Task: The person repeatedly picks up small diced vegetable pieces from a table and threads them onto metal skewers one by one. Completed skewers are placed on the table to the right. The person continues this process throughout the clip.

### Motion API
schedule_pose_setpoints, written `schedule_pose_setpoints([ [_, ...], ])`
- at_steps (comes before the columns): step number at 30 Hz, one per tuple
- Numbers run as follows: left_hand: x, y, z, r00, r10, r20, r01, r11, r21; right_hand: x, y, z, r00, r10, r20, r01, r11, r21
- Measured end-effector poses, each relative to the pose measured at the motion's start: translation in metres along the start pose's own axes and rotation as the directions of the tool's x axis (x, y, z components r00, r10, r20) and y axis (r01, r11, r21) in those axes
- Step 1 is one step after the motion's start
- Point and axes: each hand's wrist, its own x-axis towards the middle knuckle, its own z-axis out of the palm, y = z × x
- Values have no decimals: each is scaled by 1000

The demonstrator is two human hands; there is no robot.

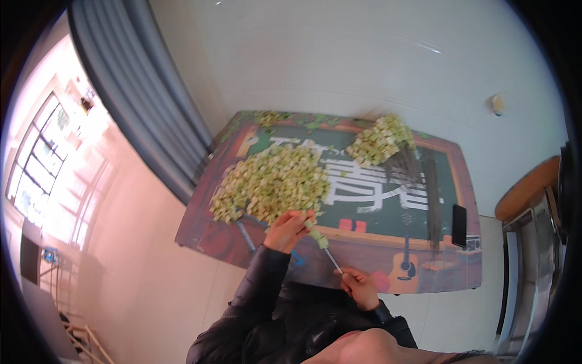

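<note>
In my right hand (pixel 361 287) is the lower end of a thin, pale rod (pixel 333 260), which slants up and to the left. Several pale green, cut-looking pieces (pixel 319 237) sit in a row along the rod's upper part. The fingers of my left hand (pixel 287 231) are pinched at the top of that row; what exactly lies between the fingertips is partly hidden. Just beyond my left hand spreads a large heap of loose, pale green pieces (pixel 277 182). Farther back to the right lies a cluster of similar pieces (pixel 384 139), with dark, thin strands (pixel 404 168) trailing from it.
The table (pixel 218 241) has a printed top with large white characters and a guitar picture. Dark strands (pixel 432 195) and a black phone (pixel 459 225) lie to the right. A grey curtain (pixel 136 91) hangs at left; a brown round-topped stool (pixel 527 186) stands at right.
</note>
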Motion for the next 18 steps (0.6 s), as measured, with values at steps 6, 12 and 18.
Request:
schedule_pose_setpoints([
  [6, 18, -6, -2, 998, -10, 61, 10, 1000, -2, 4, -14, -18, 995, 100, 25, -101, 995, 9],
  [12, 18, -27, -3, 995, 73, -74, -55, 972, 227, 37, -42, -84, 985, -148, -85, 120, 955, -271],
  [18, -33, -70, -43, 918, 396, -26, -277, 686, 673, 146, -105, -205, 663, -695, -278, 259, 561, -786],
])
